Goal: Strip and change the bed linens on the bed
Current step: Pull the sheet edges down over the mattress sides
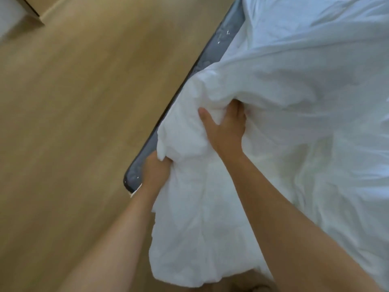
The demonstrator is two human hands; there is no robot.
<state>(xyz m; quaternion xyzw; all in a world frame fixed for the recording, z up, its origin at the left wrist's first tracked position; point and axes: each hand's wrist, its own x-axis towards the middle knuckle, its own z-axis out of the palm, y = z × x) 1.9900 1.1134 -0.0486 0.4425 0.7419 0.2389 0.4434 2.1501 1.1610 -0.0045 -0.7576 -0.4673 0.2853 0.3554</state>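
Grips crumpled white fabric bed sheet [210, 186] with left hand [156, 169] beside glossy grey bed edge [220, 44]; clutches a fold farther up with right hand [227, 127]; light wooden floor [84, 123] at left.

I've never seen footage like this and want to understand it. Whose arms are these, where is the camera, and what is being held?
There is no machine here. A person wears a camera on the head, looking forward and down, so the single picture shows their own two bare arms reaching away from you.

The left hand and the right hand both grip a bunched part of the crumpled white bed linen near a corner of the bed. The rest of the white cloth spreads over the bed to the right.

The glossy grey edge of the bed shows beside the cloth. To the left is the light wooden floor.
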